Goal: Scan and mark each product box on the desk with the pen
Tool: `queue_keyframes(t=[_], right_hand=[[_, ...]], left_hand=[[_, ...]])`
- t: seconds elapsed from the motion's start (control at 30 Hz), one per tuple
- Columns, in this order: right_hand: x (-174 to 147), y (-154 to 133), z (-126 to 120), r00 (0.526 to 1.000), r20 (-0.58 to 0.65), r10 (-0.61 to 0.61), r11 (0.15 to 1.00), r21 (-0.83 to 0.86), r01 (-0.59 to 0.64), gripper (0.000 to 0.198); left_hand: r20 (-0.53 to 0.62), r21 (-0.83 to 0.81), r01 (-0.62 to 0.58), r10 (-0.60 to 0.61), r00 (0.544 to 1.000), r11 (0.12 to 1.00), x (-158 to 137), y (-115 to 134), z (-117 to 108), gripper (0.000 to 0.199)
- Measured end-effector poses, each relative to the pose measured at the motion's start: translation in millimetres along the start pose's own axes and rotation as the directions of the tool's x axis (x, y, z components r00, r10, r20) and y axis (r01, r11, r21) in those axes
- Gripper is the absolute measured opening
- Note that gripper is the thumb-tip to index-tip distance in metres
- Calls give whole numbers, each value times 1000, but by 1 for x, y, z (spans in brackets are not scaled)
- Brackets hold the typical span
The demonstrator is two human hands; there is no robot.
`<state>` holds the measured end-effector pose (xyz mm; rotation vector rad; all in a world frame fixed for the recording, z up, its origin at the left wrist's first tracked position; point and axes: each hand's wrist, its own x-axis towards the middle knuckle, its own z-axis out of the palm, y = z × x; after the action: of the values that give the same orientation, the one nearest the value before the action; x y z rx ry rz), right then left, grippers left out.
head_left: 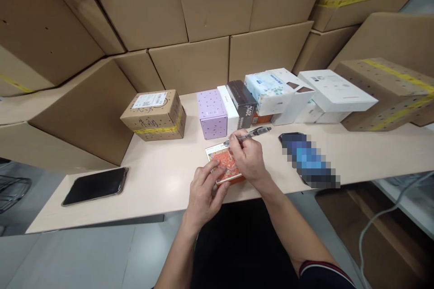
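While my right fingers [236, 146] are closed around a pen [256, 133], its long axis runs across me at a slant: the tip points left and a little toward me, and the dark end sticks out to the right beyond my knuckles. That tip is over the white far margin of a small orange patterned box [228, 159]; I can't tell whether it touches. The box sits on the desk [162, 167] near its front edge, between my two sets of fingers, which cover too much to show its long axis. My left fingers [206, 170] are part-spread and bent, tips resting on its printed top, the thumb set apart by its near side.

Just beyond my right fingers stand a lilac box [213, 117], a narrow white box [232, 119] and a dark box [241, 95] marked 20%. Left of those, past my left fingers, is a taped brown box [154, 122]. Well to the left of my fingers lies a black phone [96, 186]; right of my right fingers, a pixelated device [305, 156]. Farthest off, stacked cartons [217, 0] form a wall.
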<state>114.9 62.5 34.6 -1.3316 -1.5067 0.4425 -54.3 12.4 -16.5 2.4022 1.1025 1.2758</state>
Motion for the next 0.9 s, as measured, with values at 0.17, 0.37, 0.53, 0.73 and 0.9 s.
queue_keyframes(t=[0.17, 0.37, 0.53, 0.73, 0.9], right_hand=[[1, -2, 0, 1000, 27, -1, 999, -39, 2, 29], [2, -4, -1, 999, 53, 4, 998, -65, 0, 29], [3, -5, -1, 999, 41, 2, 998, -60, 0, 29], [-1, -2, 0, 1000, -15, 0, 1000, -21, -1, 30], [-8, 7, -17, 979, -198, 39, 999, -21, -44, 32]], left_hand=[[-2, -7, 8, -8, 1000, 1000, 0, 0, 0, 38], [-3, 2, 7, -7, 1000, 1000, 0, 0, 0, 38], [0, 3, 9, -9, 1000, 1000, 0, 1, 0, 37], [-7, 14, 1, -1, 1000, 1000, 1, 1, 0, 37], [-1, 28, -7, 7, 1000, 1000, 0, 1, -1, 38]])
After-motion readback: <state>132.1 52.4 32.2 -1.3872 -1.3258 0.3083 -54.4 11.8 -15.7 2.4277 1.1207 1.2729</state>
